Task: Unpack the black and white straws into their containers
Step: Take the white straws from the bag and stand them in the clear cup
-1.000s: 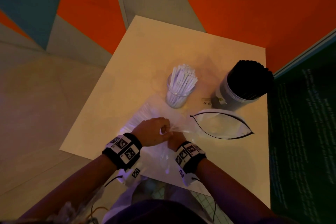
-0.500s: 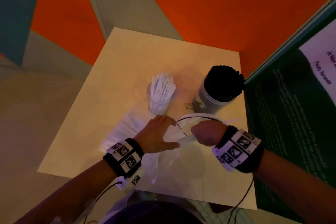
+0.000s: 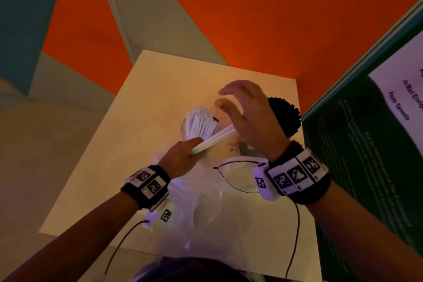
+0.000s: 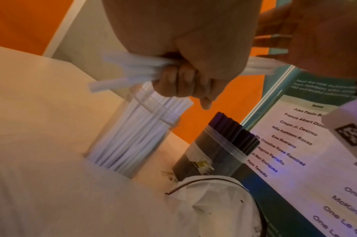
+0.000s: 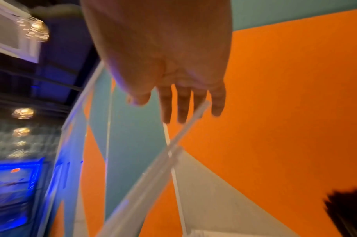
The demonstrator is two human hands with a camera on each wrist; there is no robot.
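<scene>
My left hand grips a small bundle of white straws in a fist and holds it slanted just above the clear jar. That jar is packed with upright white straws. My right hand hovers open at the bundle's far end, its fingers straight and holding nothing. The grey container of black straws stands to the right, partly hidden behind that hand. A clear plastic bag with a dark-edged mouth lies slack on the table below my wrists.
The small beige table ends close on all sides. A green printed board stands against its right edge, right beside the black-straw container. Orange and grey walls rise behind. Thin cables hang from both wristbands.
My left hand has lifted a bundle of white straws from the bag up to the jar. My right hand has let go of the bag and risen, open, beside the bundle.
</scene>
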